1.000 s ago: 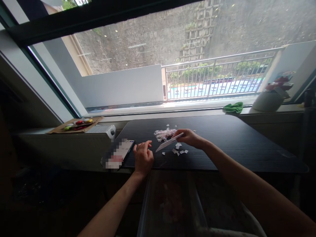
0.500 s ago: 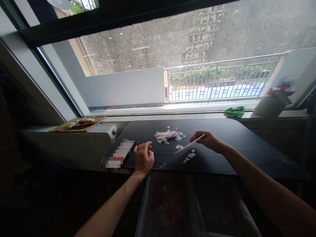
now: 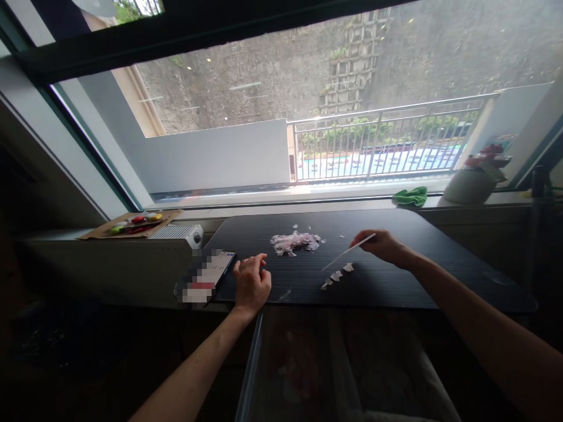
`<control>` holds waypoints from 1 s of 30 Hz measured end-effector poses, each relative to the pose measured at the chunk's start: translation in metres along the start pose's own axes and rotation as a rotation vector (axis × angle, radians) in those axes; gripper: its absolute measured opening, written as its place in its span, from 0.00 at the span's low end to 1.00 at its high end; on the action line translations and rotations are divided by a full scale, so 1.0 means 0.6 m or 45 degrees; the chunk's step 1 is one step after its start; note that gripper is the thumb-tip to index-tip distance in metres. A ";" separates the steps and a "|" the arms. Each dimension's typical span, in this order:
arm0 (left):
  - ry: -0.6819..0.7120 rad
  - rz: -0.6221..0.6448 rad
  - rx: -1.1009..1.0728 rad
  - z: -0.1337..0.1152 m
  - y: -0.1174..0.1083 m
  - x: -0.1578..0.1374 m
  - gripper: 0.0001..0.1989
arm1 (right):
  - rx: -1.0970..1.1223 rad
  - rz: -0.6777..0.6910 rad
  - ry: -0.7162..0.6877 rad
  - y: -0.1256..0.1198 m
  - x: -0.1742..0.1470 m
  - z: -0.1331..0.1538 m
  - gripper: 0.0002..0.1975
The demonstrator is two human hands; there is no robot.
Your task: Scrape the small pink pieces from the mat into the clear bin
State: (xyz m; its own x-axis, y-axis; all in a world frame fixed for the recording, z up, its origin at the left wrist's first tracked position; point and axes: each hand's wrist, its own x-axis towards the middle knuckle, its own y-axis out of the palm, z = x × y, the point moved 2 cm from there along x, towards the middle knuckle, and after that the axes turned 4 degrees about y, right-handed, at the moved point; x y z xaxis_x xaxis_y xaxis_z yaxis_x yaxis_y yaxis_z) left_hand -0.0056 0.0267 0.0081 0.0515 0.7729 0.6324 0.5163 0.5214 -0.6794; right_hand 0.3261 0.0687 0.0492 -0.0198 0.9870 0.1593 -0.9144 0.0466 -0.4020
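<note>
The right hand (image 3: 382, 245) is closed in a pinch on the upper end of a thin white card (image 3: 347, 252), seen almost edge-on. The card slants down from the fingers toward the left hand (image 3: 253, 284); whether its low end touches the worktop (image 3: 246, 234) cannot be told. Just below the right hand, on its near side, a short row of paper scraps (image 3: 336, 275) lies on the worktop. A loose pile of pale pink and white paper pieces (image 3: 295, 241) sits to the left of the right hand and beyond the left one, apart from the row.

The left hand is half open with its fingers loosely bent, nothing visible in it, over the worktop's near edge. A phone (image 3: 213, 275) lies just left of it. Well beyond the right hand, a green cloth (image 3: 411, 196) rests on the windowsill (image 3: 343, 205).
</note>
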 end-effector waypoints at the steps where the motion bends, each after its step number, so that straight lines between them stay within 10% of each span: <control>1: 0.000 0.001 0.003 0.001 0.000 0.000 0.17 | 0.014 -0.030 0.009 0.009 0.007 0.005 0.05; 6: -0.001 0.003 0.017 0.005 -0.001 -0.002 0.17 | 0.005 -0.162 0.091 0.053 0.032 0.016 0.09; 17: 0.008 0.040 0.042 -0.004 0.000 -0.002 0.17 | -0.035 -0.349 0.318 0.014 0.010 0.012 0.15; 30: -0.003 0.062 0.031 -0.004 0.001 -0.003 0.17 | -0.217 -0.243 0.149 0.066 0.056 0.020 0.16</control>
State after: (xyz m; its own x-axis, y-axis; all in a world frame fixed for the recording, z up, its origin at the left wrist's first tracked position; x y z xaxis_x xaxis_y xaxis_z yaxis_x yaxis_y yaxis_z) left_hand -0.0034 0.0249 0.0077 0.0741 0.7983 0.5977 0.4926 0.4918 -0.7180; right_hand 0.2843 0.1020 0.0496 0.2024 0.9684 0.1454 -0.8156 0.2489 -0.5224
